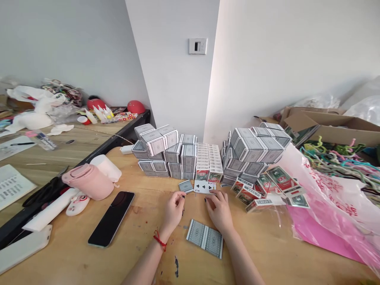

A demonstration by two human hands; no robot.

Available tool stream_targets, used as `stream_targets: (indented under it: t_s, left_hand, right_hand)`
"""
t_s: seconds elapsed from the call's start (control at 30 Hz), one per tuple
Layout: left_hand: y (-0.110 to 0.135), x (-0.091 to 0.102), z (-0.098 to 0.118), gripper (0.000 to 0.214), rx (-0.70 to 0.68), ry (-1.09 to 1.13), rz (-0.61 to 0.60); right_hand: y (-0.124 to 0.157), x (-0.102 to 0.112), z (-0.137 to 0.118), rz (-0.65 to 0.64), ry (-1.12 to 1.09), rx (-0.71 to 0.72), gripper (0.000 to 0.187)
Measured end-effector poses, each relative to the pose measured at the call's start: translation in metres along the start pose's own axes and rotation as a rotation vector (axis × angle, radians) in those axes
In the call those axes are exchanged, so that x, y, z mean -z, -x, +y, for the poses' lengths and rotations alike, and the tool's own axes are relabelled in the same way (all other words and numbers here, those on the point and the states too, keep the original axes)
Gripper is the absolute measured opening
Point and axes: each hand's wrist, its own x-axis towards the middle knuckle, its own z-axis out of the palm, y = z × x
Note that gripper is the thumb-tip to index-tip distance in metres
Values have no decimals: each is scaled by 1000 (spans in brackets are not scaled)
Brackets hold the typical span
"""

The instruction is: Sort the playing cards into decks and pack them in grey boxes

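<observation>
My left hand, a red cord bracelet on its wrist, has its fingertips drawn together just below a face-down playing card. Whether anything is pinched there cannot be made out. My right hand rests with thumb and index finger apart, fingertips at the lower right edge of a face-up three of clubs. Between my forearms lies a joined pair of card-backed panels, grey patterned and flat on the table. Behind the hands stand two rows of boxed card decks.
Stacked blocks of grey card backs rise at left and right. Loose red-green card boxes lie beside a pink plastic bag. A black phone and pink cup are at left; a cardboard box stands at right.
</observation>
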Motion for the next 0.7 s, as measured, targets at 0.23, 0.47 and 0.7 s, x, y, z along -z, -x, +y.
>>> stream_targets:
  t_s: [0.23,0.47,0.7]
  left_hand:
    - [0,1,-1,20,9,-49,-37]
    - [2,1,1,20,-35,-45,-40]
    - [3,1,3,20,-56,-55,-66]
  right_hand:
    - [1,-3,3,-57,134,-31,29]
    - [0,-5,4,-151,246,-20,42]
    - [-5,-8,10,-110,209,-32,35]
